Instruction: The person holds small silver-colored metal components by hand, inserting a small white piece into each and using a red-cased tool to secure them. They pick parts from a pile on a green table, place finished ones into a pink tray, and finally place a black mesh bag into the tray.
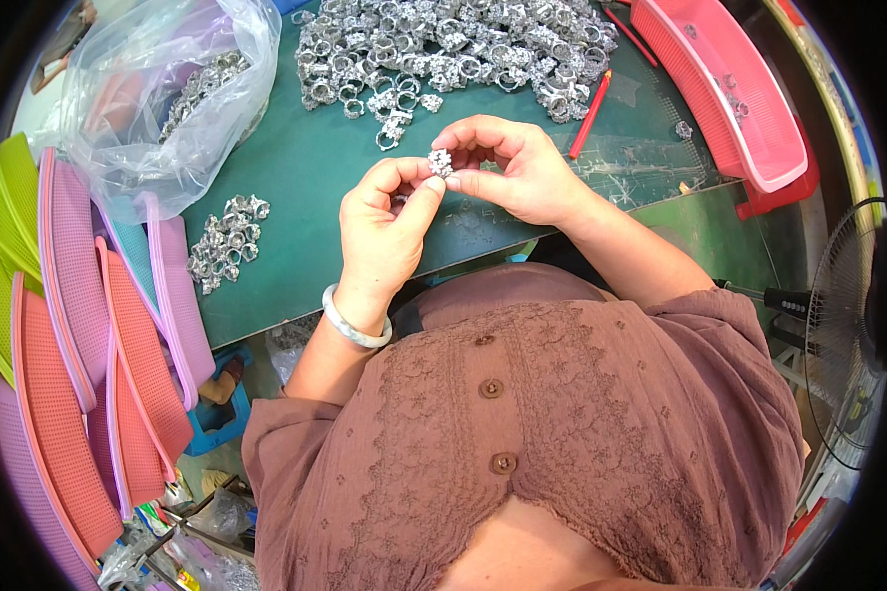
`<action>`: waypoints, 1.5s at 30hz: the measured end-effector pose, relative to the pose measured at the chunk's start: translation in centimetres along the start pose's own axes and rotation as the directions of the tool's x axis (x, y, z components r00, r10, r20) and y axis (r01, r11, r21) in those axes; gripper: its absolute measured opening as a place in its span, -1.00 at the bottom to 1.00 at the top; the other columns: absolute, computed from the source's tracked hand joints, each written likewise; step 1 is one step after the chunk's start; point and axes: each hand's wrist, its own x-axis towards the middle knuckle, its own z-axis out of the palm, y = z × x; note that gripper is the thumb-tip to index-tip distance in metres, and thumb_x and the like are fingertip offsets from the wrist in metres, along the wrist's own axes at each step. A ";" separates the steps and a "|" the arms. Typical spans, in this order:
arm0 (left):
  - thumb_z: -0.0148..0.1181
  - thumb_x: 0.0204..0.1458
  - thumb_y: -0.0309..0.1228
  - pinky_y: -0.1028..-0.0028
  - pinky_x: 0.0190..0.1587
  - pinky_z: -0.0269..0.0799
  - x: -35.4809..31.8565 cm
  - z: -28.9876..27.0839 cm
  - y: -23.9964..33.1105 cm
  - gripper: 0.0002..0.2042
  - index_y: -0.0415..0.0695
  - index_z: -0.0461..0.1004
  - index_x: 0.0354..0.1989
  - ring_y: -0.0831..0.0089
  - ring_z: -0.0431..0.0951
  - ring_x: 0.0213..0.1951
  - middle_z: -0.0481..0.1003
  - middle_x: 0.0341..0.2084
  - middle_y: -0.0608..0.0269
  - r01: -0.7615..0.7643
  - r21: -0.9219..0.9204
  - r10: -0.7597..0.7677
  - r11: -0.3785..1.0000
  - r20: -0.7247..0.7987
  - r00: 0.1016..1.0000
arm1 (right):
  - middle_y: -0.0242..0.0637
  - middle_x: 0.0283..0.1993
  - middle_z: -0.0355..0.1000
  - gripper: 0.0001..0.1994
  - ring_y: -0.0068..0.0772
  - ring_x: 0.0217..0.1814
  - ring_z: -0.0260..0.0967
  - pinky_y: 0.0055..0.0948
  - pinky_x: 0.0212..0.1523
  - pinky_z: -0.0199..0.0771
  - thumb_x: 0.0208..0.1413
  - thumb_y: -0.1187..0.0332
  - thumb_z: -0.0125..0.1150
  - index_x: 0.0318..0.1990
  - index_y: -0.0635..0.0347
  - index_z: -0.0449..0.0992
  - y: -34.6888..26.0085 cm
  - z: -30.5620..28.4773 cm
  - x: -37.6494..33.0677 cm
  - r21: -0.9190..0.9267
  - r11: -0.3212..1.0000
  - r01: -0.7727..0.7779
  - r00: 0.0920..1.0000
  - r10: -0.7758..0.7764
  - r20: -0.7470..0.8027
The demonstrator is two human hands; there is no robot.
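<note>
Between my two hands, above the front part of the green table, is a silver ring (441,163) with a clustered, flower-like top. My left hand (384,212) pinches it from the left with thumb and forefinger; a pale bangle circles that wrist. From the right, the thumb and fingers of my right hand (522,172) close on the same ring. Its band is mostly hidden by my fingers. Just beyond my hands lies a large heap of similar silver rings (453,44), with a few loose ones at its near edge. A smaller pile of rings (229,241) lies left of my left hand.
A clear plastic bag (168,108) holding more rings stands at the far left. Stacked purple, orange and green baskets (69,374) crowd the left side. A red pencil-like stick (591,113) and a pink basket (784,163) lie to the right; a fan (843,315) stands beyond the table's right edge.
</note>
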 end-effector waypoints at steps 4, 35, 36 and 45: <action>0.12 -0.08 -0.57 0.73 -0.42 0.23 0.0 0.0 0.1 -0.92 -0.24 0.46 -0.38 0.77 0.29 -0.51 0.41 -0.50 0.45 0.006 0.000 -0.006 1.000 0.001 1.000 | -0.44 -0.29 0.37 -0.76 -0.67 -0.27 0.29 -0.62 -0.19 0.34 -0.08 0.53 0.18 -0.19 0.27 0.40 -0.1 0.0 0.0 -0.017 1.000 0.004 1.000 -0.004 -0.003; 0.14 -0.06 -0.52 0.70 -0.49 0.21 -0.1 -0.2 0.2 -0.77 -0.20 0.37 -0.19 0.69 0.33 -0.49 0.40 -0.40 0.40 0.179 -0.251 -0.152 0.951 0.124 0.981 | -0.31 -0.11 0.33 -0.54 -0.52 -0.25 0.29 -0.59 -0.32 0.33 -0.24 0.66 0.16 -0.06 0.23 0.34 -0.3 0.5 -0.5 -0.301 0.916 0.265 0.957 -0.289 -0.038; 0.14 -0.07 -0.53 0.69 -0.49 0.21 -0.2 -0.1 0.2 -0.77 -0.20 0.37 -0.19 0.69 0.33 -0.49 0.40 -0.40 0.39 0.163 -0.249 -0.138 0.955 0.117 0.984 | -0.32 -0.12 0.33 -0.54 -0.52 -0.25 0.29 -0.59 -0.33 0.33 -0.24 0.66 0.16 -0.06 0.23 0.34 -0.3 0.4 -0.5 -0.304 0.916 0.260 0.958 -0.285 -0.040; -0.01 -0.12 -0.64 0.62 -0.48 0.30 -0.3 -1.5 -0.9 -0.68 -0.16 0.27 -0.13 0.54 0.39 -0.41 0.38 -0.32 0.23 0.227 -0.501 -0.180 0.835 0.142 0.973 | -0.32 -0.20 0.35 -0.62 -0.53 -0.32 0.29 -0.59 -0.35 0.32 -0.16 0.55 0.17 -0.09 0.21 0.35 0.0 -0.1 0.7 -0.480 0.867 0.137 0.985 -0.172 -0.031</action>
